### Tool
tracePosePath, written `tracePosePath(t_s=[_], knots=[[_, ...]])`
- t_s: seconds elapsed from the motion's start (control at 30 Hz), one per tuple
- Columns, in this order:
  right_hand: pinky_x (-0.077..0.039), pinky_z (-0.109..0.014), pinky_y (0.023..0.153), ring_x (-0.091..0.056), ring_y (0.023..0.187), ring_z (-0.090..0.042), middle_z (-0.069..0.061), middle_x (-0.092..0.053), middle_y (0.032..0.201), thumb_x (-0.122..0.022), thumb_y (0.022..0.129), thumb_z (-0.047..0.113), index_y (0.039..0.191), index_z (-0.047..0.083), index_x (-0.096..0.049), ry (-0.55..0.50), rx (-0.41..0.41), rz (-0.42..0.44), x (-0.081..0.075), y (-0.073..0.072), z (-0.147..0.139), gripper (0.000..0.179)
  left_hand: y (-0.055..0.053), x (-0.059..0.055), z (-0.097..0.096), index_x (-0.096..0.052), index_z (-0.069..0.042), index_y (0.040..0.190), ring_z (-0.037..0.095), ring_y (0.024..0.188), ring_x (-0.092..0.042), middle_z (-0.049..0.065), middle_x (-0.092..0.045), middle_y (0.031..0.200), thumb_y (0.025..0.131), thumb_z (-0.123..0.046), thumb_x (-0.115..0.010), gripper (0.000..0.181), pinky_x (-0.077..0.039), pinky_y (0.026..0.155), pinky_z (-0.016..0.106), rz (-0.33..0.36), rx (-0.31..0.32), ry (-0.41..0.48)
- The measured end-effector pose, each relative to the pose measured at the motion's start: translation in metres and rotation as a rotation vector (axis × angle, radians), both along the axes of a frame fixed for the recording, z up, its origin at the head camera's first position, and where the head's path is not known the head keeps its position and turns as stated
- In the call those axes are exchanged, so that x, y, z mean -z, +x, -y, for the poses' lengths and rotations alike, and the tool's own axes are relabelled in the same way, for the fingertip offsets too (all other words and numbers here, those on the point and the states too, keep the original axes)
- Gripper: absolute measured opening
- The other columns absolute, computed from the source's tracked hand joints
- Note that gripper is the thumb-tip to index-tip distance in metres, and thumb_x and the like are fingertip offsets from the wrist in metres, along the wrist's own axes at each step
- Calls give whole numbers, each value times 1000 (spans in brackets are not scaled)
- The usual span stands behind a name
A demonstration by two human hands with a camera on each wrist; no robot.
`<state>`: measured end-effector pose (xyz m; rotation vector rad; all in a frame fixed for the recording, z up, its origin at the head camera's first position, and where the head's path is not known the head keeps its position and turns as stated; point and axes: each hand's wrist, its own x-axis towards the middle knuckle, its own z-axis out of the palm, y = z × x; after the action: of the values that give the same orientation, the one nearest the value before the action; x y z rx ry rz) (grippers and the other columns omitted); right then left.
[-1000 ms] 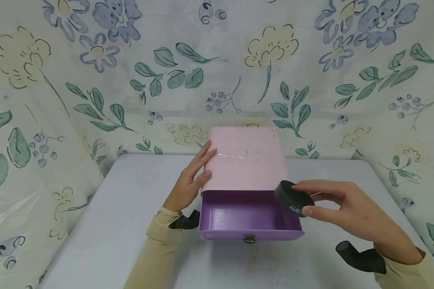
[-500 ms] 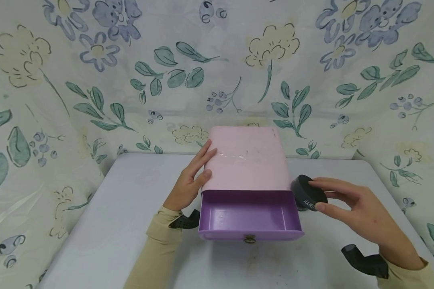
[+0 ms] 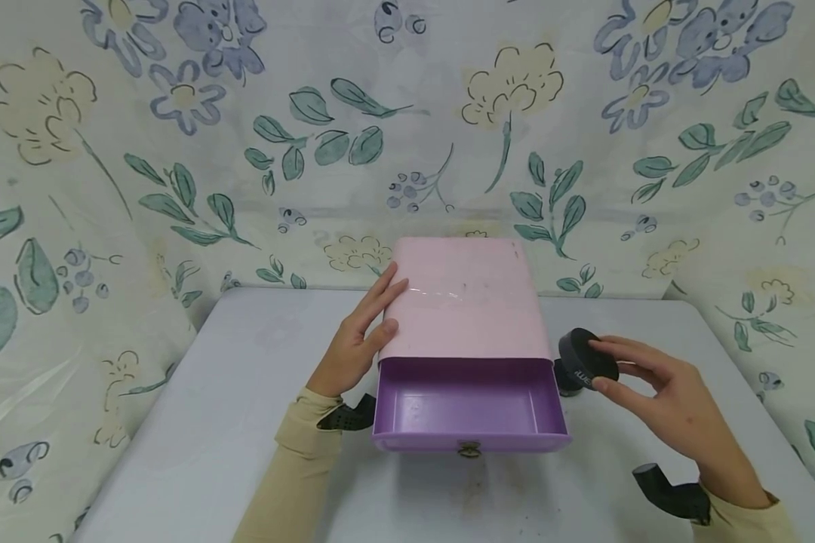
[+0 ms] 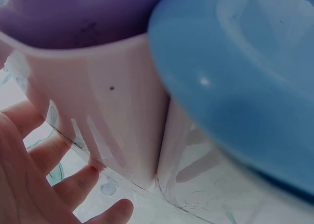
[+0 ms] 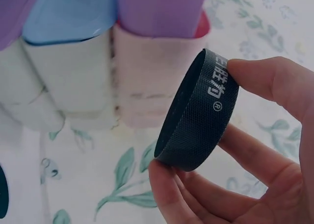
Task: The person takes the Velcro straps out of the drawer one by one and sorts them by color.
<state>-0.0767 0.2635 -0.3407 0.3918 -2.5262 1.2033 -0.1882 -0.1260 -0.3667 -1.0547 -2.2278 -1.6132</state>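
Observation:
A pink drawer cabinet stands mid-table with its top purple drawer pulled out toward me; nothing lies in the part that shows. My left hand rests on the cabinet's left side, its fingers spread along the pink wall. To the right of the drawer, my right hand pinches a roll of black woven tape with white lettering between thumb and fingers. The roll is tilted, its flat side turned toward the drawer. A small dark round thing shows between roll and drawer, partly hidden.
A blue drawer front sits beside the purple one in both wrist views, in a pale housing. A brass-coloured catch is on the purple drawer's front. Flowered cloth hangs behind the white table.
My right hand has carried the black roll rightward, from over the drawer's right edge to outside it, uncovering the small dark round thing. My left hand and the cabinet have stayed put.

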Motion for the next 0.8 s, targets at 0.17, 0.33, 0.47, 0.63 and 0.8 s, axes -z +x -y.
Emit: tracePosePath(t_s=[0.17,0.33,0.47,0.63,0.8], knots=[[-41,-3,89,-47,116,16,-15,-63,132,-81,85,8,127,8,-70,28,70,-8,15,-4,-3,43,0,0,0,-43,-14,154,18,154,-12,-4,-18,167,106,-37,-49,53,-14,122,53,2,-3,-4],[-40,-1,84,-56,112,6,-17,-65,129,-83,83,12,124,8,-71,88,154,-47,27,-7,-4,44,0,0,1,-43,-13,154,18,154,-12,-3,-18,167,107,-37,-49,54,-14,122,52,1,-1,-1],[-41,-9,80,-69,102,-32,-20,-65,129,-85,81,14,123,7,-72,138,207,-60,36,-11,-6,45,-1,0,1,-43,-12,154,18,154,-13,-3,-18,167,107,-36,-49,53,-14,122,52,1,-1,0],[-52,-40,80,-67,98,-41,-24,-63,130,-84,81,15,123,5,-72,165,241,-61,48,-17,-8,45,-1,1,1,-43,-12,154,18,153,-13,-3,-18,167,107,-34,-49,52,-15,122,52,0,-3,-1],[-51,-63,81,-65,101,-45,-27,-61,129,-82,82,13,122,1,-71,157,248,-65,59,-22,-11,44,-1,1,1,-44,-12,154,17,154,-13,-3,-18,167,107,-32,-50,51,-14,122,51,3,-9,-5]])
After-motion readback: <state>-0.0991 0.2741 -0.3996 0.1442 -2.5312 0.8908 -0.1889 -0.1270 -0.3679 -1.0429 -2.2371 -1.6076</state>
